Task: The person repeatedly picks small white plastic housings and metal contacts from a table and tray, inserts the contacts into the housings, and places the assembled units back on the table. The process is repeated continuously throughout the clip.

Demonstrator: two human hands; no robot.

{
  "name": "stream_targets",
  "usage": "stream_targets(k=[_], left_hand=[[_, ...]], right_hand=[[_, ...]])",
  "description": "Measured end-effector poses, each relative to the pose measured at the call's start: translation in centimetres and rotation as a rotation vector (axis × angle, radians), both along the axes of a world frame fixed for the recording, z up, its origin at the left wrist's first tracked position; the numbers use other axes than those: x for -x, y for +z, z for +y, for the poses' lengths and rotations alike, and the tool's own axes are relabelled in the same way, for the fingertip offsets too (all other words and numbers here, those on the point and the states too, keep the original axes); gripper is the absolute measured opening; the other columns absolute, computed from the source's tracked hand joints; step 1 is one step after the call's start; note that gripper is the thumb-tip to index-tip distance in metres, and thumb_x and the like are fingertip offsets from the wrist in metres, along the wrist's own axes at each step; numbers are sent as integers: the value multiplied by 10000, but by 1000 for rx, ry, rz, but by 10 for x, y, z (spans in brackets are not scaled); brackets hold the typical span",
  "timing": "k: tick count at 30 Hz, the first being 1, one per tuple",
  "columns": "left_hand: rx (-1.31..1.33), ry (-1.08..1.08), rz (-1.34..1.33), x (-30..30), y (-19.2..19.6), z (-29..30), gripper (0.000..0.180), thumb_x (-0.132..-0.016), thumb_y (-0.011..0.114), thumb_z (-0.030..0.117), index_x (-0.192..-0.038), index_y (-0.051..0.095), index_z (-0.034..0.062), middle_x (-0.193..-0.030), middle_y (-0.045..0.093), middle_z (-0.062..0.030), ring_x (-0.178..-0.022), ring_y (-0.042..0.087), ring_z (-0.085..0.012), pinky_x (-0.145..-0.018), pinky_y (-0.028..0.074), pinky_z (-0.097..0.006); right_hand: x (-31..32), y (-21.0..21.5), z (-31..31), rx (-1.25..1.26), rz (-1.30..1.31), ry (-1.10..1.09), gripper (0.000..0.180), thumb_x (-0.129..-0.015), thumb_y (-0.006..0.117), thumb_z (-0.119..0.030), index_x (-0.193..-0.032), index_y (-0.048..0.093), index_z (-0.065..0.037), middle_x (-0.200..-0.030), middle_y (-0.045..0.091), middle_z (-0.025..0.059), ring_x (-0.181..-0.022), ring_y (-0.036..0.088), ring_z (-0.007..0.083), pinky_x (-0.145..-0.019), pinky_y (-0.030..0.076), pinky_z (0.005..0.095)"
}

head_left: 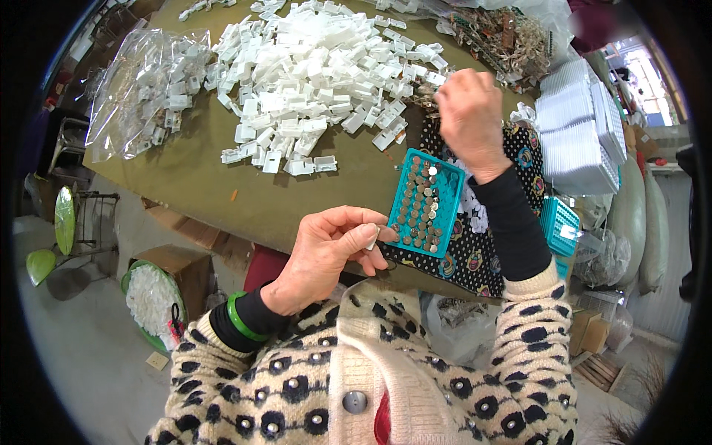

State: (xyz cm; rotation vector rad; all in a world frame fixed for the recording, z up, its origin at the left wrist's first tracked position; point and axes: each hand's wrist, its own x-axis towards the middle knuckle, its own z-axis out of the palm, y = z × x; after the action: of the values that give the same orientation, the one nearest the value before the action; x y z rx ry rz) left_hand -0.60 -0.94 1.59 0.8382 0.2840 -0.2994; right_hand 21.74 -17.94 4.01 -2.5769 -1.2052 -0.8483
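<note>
A small white piece point(373, 237) sits pinched between the thumb and fingers of the left hand point(330, 241), just beside a teal tray point(451, 200) holding rows of round metal discs point(417, 205). Beyond the tray, the right hand point(471, 119) curls its fingers, but I can't tell what they grip. Dark patterned cloth point(475, 256) lies alongside; white plastic parts point(311, 81) heap across the bench point(215, 185).

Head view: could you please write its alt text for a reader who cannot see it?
A person's left hand pinches a small white piece beside a teal tray of round metallic parts; the right hand is past the tray's far end. A big heap of white parts lies on the table.
</note>
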Motion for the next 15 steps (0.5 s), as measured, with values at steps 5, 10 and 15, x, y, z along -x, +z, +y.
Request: stream_targets(k=[5, 10, 15], left_hand=[[-31, 7, -22, 3, 0, 0, 185, -976, 585, 107, -1110, 628, -13, -1006, 696, -193, -693, 686, -189, -560, 554, -283], [-73, 10, -47, 5, 0, -2, 188, -976, 584, 107, -1118, 618, -11, -999, 692, -177, -685, 677, -179, -556, 547, -272], [-57, 9, -40, 4, -1, -1, 202, -974, 592, 118, -1132, 603, -8, -1005, 682, -157, -685, 665, -169, -576, 553, -279]], right_hand=[[-21, 24, -27, -638, 919, 26, 159, -876, 710, -154, -833, 671, -6, -739, 629, -3, -645, 522, 60, -601, 409, 222], [-24, 40, -24, -878, 977, 27, 143, -884, 703, -160, -812, 698, -36, -684, 647, 0, -602, 549, 58, -554, 413, 210], [-20, 42, -13, -275, 468, -180, 157, -901, 674, -151, -825, 684, -14, -713, 660, 14, -617, 581, 83, -572, 445, 228]])
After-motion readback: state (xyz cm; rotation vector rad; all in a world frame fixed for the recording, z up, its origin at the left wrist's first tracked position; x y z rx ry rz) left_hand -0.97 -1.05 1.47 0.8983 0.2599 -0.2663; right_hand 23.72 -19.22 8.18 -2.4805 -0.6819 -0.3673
